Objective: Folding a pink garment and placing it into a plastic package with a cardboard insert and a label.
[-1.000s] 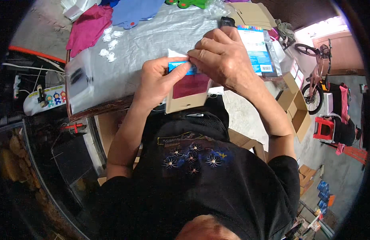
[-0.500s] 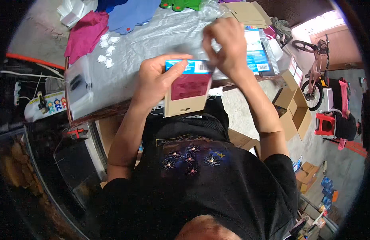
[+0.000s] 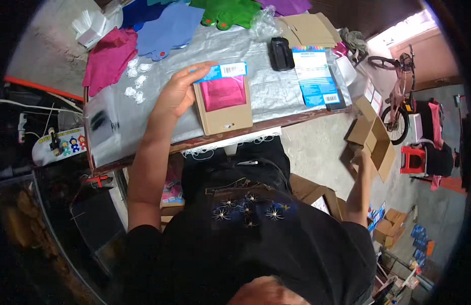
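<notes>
My left hand (image 3: 180, 90) grips a flat package (image 3: 224, 99) by its upper left corner at the table's front edge. The package has tan card, a folded pink piece behind a clear window, and a blue top strip with a white barcode label. Down to the right, my right hand (image 3: 359, 158) is at the side of an open cardboard box (image 3: 382, 145) below table height. Its fingers are too small and dark to make out, and whether it touches the box is unclear.
On the silver-covered table (image 3: 189, 53) lie a black plastic holder (image 3: 282, 54), blue-and-white printed cards (image 3: 315, 76), tan card sheets (image 3: 309, 29), white string bundles (image 3: 139, 81) and pink cloth (image 3: 109, 61). A bicycle (image 3: 400, 94) and red stool (image 3: 413, 158) stand at the right.
My right hand has left the package and swung down right to the cardboard box. The package in my left hand has shifted up and left. The black holder now shows.
</notes>
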A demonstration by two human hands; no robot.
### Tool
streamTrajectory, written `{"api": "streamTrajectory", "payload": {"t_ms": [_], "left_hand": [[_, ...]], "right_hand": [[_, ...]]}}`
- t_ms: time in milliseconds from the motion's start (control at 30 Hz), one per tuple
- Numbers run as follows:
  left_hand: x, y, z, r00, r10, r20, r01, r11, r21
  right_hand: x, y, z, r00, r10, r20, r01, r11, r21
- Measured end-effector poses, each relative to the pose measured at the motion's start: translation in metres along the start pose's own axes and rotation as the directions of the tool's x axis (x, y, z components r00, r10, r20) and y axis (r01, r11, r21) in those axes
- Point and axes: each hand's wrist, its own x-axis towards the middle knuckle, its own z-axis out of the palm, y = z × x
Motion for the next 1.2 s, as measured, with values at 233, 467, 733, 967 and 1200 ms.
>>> {"api": "streamTrajectory", "payload": {"t_ms": [233,467,733,967,1200], "left_hand": [[0.009,0.003,0.008,0.993,-0.040,-0.115,0.063,0.977,0.204],[0.021,-0.001,0.007,0.992,-0.086,-0.090,0.101,0.977,0.186],[0.028,-0.004,-0.014,0.986,-0.088,-0.143,0.122,0.962,0.243],[0.034,-0.014,-0.035,0.918,0.393,0.058,-0.182,0.284,0.941],[0.021,-0.010,-0.033,0.831,0.474,0.290,-0.290,-0.075,0.954]], "right_hand": [[-0.112,-0.245,-0.056,0.987,-0.138,-0.078,0.141,0.990,0.030],[-0.211,-0.577,-0.063,0.559,-0.798,0.228,0.304,0.453,0.838],[-0.202,-0.673,0.020,0.243,-0.889,0.388,0.157,0.430,0.889],[-0.211,-0.675,0.044,0.228,-0.915,0.334,0.346,0.397,0.850],[-0.236,-0.665,0.035,0.134,-0.979,-0.152,0.849,0.034,0.528]]}}
